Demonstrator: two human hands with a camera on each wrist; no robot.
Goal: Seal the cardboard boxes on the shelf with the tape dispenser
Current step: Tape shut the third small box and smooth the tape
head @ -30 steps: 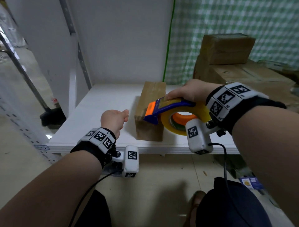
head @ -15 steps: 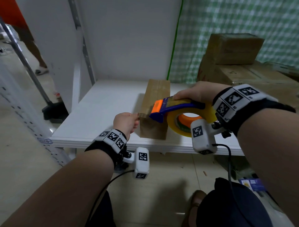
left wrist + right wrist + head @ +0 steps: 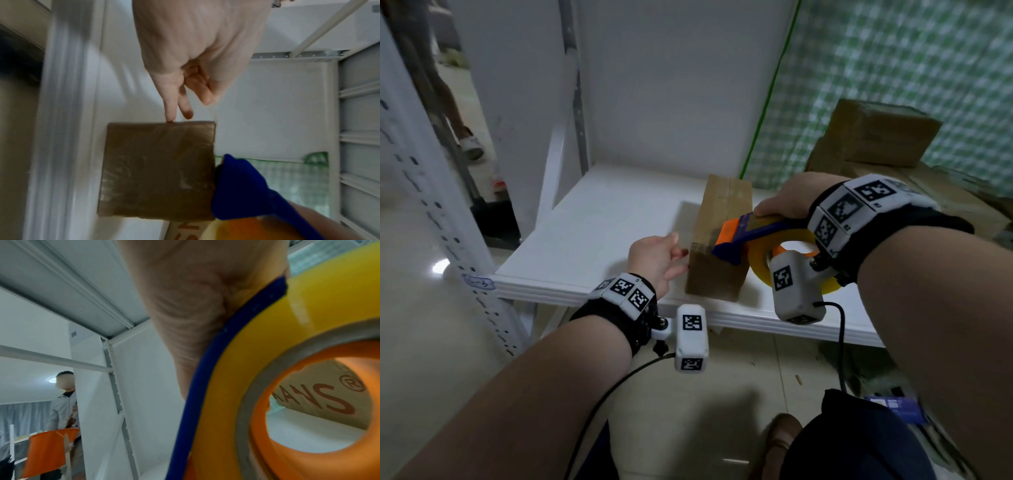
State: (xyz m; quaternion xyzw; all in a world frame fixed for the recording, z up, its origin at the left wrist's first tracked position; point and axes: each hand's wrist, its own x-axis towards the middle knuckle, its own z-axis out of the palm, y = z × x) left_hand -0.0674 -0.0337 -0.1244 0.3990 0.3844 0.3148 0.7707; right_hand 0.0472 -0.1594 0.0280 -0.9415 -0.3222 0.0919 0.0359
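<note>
A small brown cardboard box [image 3: 719, 240] [image 3: 158, 170] stands near the front edge of the white shelf [image 3: 599, 233]. My right hand [image 3: 787, 202] [image 3: 185, 305] grips the tape dispenser [image 3: 753, 236] [image 3: 257, 369], blue and orange with a yellow tape roll. Its orange front sits on the box's near top edge. My left hand [image 3: 661, 253] [image 3: 185, 81] is at the box's left side. Its straight fingers [image 3: 170, 105] touch the box's edge.
More cardboard boxes [image 3: 876, 137] are stacked at the right against a green checked curtain [image 3: 893, 68]. A perforated shelf upright [image 3: 431, 205] stands at the left. Another person [image 3: 63, 395] stands beyond the shelf. The shelf's back and side walls are white.
My left hand has moved right from the bare shelf to the box's left side and now touches it. The dispenser has stayed at the box's near top edge.
</note>
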